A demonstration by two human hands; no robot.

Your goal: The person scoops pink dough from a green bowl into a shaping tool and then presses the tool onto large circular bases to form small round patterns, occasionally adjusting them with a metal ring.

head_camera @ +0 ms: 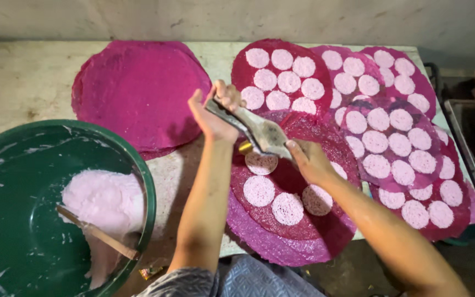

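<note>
Metal ladle (262,132) gripped by both hands, left hand (214,118), right hand (310,162), over magenta round sheet (292,220).

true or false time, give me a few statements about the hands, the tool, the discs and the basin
1. Both hands grip one metal tool. True: left hand, right hand.
2. The green basin is empty. False: it holds pale pink paste and a stick.
3. The far left magenta mat is bare. True.
4. The pink discs are square. False: they are round.
</note>
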